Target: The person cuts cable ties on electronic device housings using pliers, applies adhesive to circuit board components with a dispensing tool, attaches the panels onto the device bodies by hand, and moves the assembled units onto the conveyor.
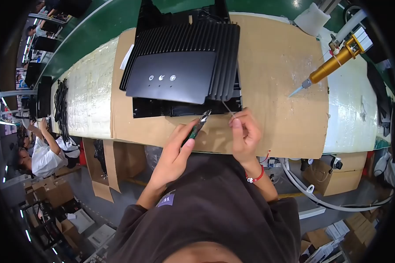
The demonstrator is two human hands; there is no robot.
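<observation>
My left hand (173, 153) is closed around a pair of pliers (200, 122) with green on the handles, jaws pointing up and right. My right hand (246, 133) pinches the end of a thin greyish strip (229, 108), which runs up to the lower right corner of a black ribbed cover (171, 74). Three white symbols mark the smooth front of this cover. It rests at a slant over a black base (162, 107), whose near edge shows beneath. Whether the strip is a wire or a tie I cannot tell.
Cardboard (285, 127) covers the bench. A gold dispensing syringe (331, 65) with a blue tip hangs at the right. Black cables (61, 109) lie on the left, near a seated person (46, 153). An open carton (114, 162) stands below the bench edge.
</observation>
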